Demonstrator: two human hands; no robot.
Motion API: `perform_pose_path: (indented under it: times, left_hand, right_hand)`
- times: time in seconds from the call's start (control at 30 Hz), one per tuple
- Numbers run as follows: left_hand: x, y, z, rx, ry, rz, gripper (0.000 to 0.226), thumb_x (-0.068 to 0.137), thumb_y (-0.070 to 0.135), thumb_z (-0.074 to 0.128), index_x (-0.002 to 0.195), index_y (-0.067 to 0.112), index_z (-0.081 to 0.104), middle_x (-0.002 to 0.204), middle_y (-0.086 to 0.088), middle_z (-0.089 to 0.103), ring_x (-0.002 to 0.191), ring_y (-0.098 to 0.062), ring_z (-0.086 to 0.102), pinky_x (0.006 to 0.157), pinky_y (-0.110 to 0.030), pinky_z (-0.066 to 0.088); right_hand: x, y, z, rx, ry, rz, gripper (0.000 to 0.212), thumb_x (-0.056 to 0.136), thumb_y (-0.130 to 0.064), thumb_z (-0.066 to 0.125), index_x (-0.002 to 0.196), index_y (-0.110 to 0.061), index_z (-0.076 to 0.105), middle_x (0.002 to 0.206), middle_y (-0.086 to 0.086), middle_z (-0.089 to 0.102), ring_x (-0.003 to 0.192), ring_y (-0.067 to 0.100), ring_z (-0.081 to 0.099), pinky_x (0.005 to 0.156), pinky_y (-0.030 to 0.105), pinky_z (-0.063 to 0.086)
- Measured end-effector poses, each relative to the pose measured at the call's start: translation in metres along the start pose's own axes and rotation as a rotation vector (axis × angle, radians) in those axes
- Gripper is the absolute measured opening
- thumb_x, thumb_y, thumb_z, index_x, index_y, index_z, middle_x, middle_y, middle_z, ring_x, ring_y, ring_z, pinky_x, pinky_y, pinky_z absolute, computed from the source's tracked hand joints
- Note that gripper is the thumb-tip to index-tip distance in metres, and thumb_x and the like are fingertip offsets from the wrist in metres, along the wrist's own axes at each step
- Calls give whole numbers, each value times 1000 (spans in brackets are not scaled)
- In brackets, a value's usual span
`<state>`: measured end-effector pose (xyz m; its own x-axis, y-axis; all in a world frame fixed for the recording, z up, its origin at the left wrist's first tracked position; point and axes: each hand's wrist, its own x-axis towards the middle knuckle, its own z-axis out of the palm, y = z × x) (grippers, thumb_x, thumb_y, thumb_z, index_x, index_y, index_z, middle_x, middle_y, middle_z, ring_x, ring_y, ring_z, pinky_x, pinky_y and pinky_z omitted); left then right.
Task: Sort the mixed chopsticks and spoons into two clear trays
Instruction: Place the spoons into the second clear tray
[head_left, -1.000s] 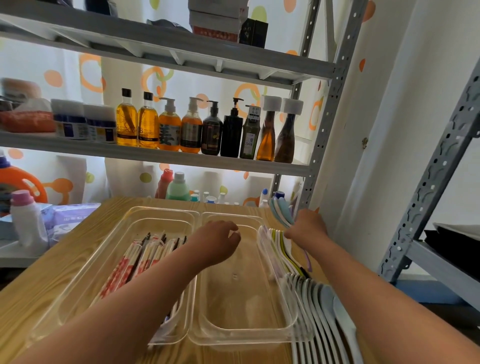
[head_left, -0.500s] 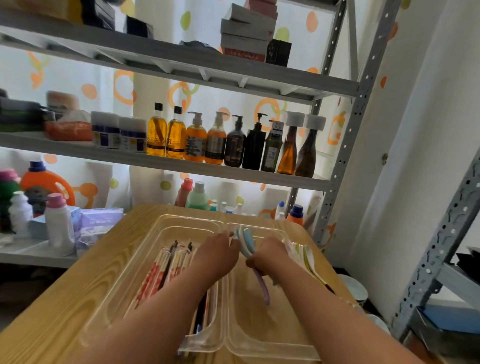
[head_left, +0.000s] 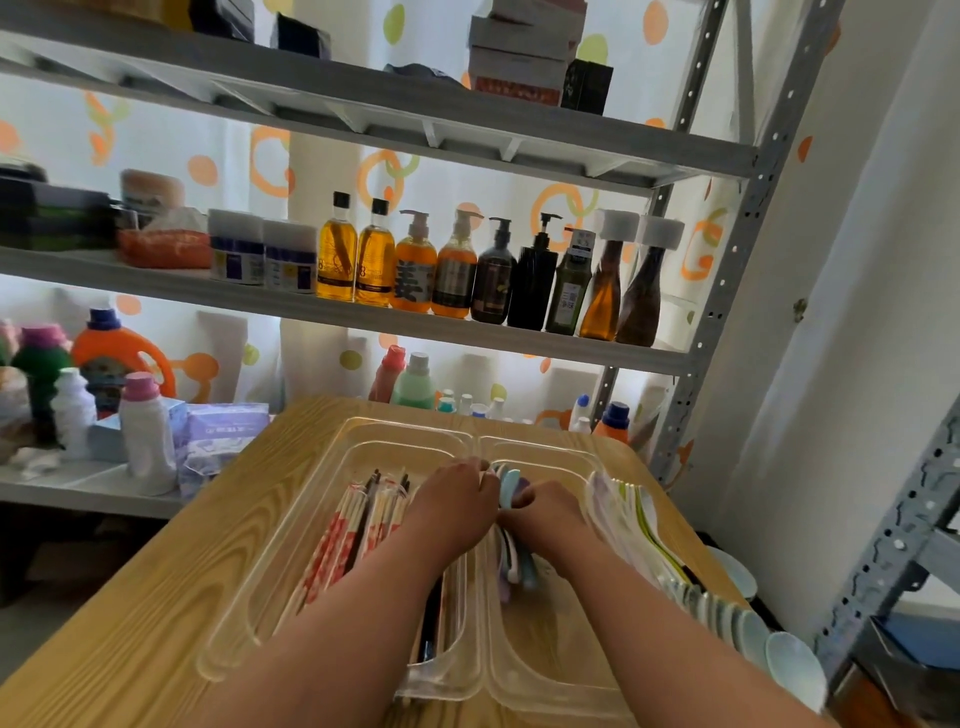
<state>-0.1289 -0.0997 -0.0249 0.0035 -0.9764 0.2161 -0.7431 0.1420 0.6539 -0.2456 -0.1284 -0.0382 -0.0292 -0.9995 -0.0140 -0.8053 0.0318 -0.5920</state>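
Note:
Two clear trays lie side by side on the wooden table. The left tray (head_left: 291, 509) holds several red-and-white chopsticks (head_left: 337, 540). Over the right tray (head_left: 550, 452), both hands hold one bundle of pastel spoons (head_left: 511, 488). My right hand (head_left: 545, 514) grips the bundle; my left hand (head_left: 457, 499) pinches its top end. The spoon handles reach down into the right tray. More spoons (head_left: 639, 525) lean in a row along the tray's right side, and pale ones (head_left: 753, 629) continue toward the table's near right corner.
A grey metal shelf unit (head_left: 467, 332) with bottles stands behind the table. Detergent bottles (head_left: 145, 431) and tissue packs sit on a low shelf to the left. A second metal rack (head_left: 904, 530) rises at the right. A white bowl (head_left: 737, 571) lies on the floor beside the table.
My right hand carried the spoon bundle from the table's right edge leftward over the right tray. My left hand came up and took the bundle's top end. The camera tilted upward.

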Motion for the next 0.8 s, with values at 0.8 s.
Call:
perform_pose_path:
  times: [0.8]
  left_hand:
    - [-2, -6, 2, 483, -290, 338, 42, 94, 37, 35, 129, 32, 59, 153, 8, 32, 146, -18, 7, 116, -41, 3]
  right_hand:
    - [8, -5, -9, -268, -166, 88, 39, 86, -17, 62, 124, -11, 55, 119, 11, 59, 106, 25, 59, 92, 33, 51]
